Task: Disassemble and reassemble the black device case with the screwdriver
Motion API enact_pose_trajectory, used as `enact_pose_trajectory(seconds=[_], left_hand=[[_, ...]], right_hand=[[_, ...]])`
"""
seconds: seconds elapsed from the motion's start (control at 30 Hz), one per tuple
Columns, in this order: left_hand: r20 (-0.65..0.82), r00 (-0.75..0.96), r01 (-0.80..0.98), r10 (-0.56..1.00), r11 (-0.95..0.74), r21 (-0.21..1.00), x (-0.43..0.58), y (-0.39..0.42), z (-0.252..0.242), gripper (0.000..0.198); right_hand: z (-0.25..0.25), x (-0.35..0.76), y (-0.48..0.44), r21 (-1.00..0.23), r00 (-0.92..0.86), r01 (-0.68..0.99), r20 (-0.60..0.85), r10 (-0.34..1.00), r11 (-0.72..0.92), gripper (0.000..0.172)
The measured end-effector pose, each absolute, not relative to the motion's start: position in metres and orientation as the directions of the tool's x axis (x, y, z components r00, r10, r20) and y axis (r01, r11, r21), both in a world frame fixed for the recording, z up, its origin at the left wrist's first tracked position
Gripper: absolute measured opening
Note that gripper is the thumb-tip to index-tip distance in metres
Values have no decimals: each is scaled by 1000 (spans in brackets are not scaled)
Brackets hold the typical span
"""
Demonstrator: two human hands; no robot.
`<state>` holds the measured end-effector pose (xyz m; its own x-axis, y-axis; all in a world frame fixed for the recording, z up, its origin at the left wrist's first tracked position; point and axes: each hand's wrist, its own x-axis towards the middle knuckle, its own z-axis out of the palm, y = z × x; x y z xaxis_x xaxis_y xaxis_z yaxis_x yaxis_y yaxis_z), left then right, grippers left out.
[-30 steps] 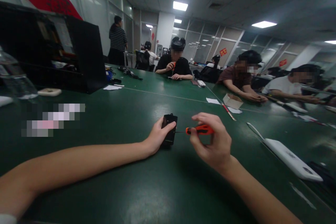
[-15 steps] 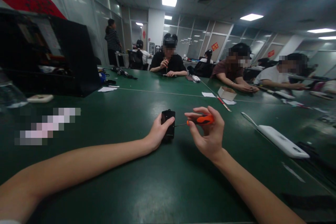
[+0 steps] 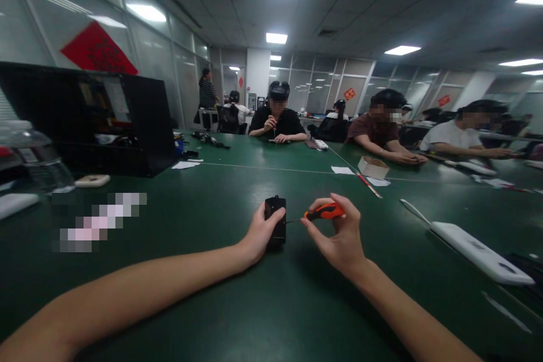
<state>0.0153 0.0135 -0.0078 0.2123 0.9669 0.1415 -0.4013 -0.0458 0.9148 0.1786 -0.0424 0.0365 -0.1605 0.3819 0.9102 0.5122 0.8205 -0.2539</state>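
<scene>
My left hand (image 3: pixel 261 232) grips a small black box-shaped device (image 3: pixel 278 230) on the green table, thumb across its top face. A small loop sticks out at the device's far end. In my right hand (image 3: pixel 341 237) is an orange and black screwdriver (image 3: pixel 326 211), its handle held between thumb and fingers. The thin shaft points left, and its tip meets the device's right side; whether it sits in a screw I cannot tell.
A white power bank with a strap (image 3: pixel 479 251) lies to the right on the green table (image 3: pixel 203 305). Beyond stand a small open box (image 3: pixel 373 168) and papers. A clear bottle (image 3: pixel 40 158) and a black case (image 3: pixel 148 124) are left. Several people sit around the table.
The camera view has tilted upward, so everything sits lower in the picture. My right fingers have shifted on the screwdriver handle; my left hand keeps its hold on the device.
</scene>
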Motion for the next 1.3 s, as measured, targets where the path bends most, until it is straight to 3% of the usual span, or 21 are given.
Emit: enact_pose_trajectory(seconds=[0.17, 0.37, 0.57, 0.77, 0.87, 1.0, 1.17, 1.3], left_hand=[[153, 184, -389, 971, -71, 918, 19, 16, -12, 41], [194, 178, -376, 965, -116, 920, 19, 17, -13, 39], [200, 191, -364, 961, -120, 924, 19, 15, -12, 43], [205, 196, -337, 959, -131, 932, 18, 16, -13, 41], [201, 207, -324, 957, -127, 938, 17, 16, -13, 40], [195, 217, -313, 957, -121, 942, 18, 15, -13, 40], [195, 219, -301, 956, -124, 945, 17, 14, -12, 38], [199, 210, -305, 957, -129, 944, 17, 14, -11, 38]], right_hand=[[40, 179, -44, -339, -162, 470, 874, 457, 815, 76], [43, 178, -45, -169, -229, 518, 917, 326, 838, 73], [42, 176, -48, -329, -166, 474, 877, 450, 817, 71], [40, 180, -46, -199, -147, 581, 928, 342, 789, 70], [43, 184, -46, -275, -95, 629, 901, 423, 727, 66], [48, 185, -48, -417, -88, 549, 833, 546, 724, 66], [48, 188, -46, -361, -152, 523, 852, 501, 772, 65], [44, 191, -44, -371, -83, 577, 859, 505, 727, 67]])
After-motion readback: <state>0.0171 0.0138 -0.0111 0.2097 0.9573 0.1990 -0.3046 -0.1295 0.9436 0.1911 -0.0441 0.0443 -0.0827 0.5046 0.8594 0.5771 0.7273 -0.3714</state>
